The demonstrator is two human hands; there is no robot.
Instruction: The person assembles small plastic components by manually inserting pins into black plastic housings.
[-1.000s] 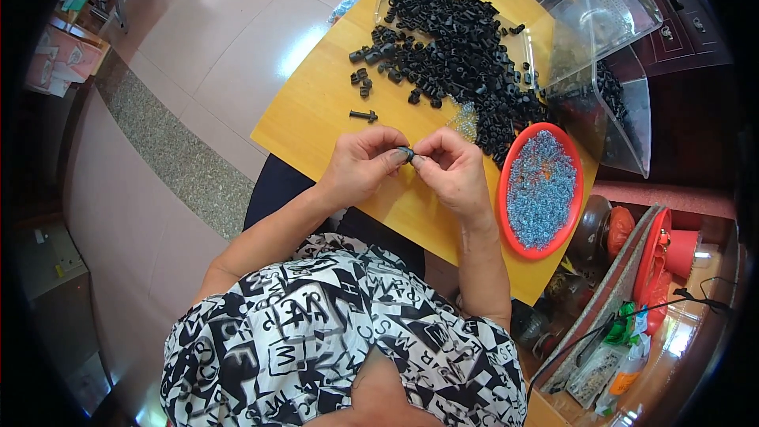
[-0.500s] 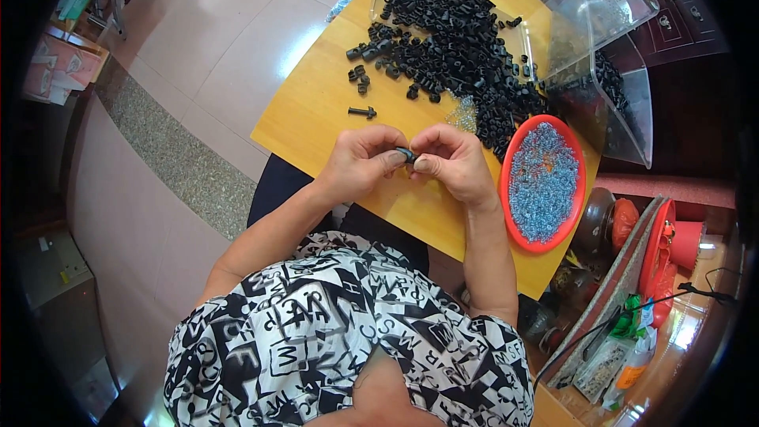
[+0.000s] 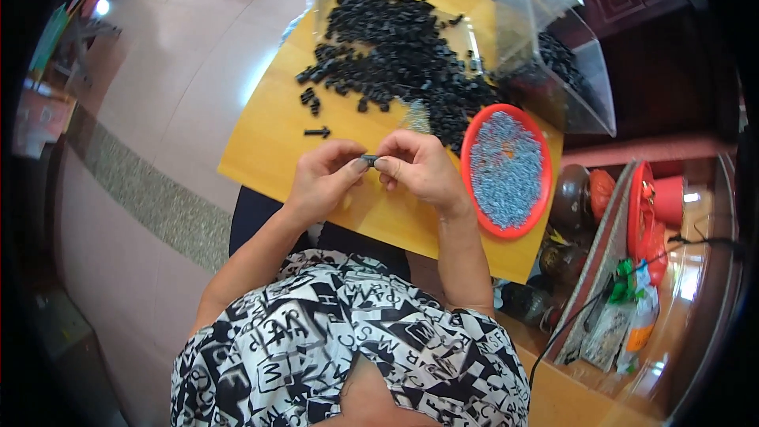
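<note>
Between my two hands, above the near part of the yellow table [image 3: 269, 122], is a small black plastic part [image 3: 369, 160]. My left hand [image 3: 326, 178] pinches its left end with thumb and finger, and my right hand [image 3: 423, 170] pinches the right end. The fingertips cover most of it. Just beyond my left hand lies a black rod-shaped piece [image 3: 317, 133]. A red oval tray [image 3: 545, 182] of small silvery metal pieces stands to the right of my right hand. Past my fingers spreads a large heap of black plastic parts [image 3: 395, 39].
A little pile of silvery pieces [image 3: 416, 116] touches the heap's near edge. Clear plastic bins [image 3: 589, 87] stand at the far right, one holding black parts. Right of the table are a dark jar [image 3: 575, 199] and a green packet [image 3: 623, 285]. Tiled floor [image 3: 182, 55] lies left.
The whole view has shifted, so the table and its things sit farther left in the picture. Both hands still pinch the black part, which now shows more level between the fingertips.
</note>
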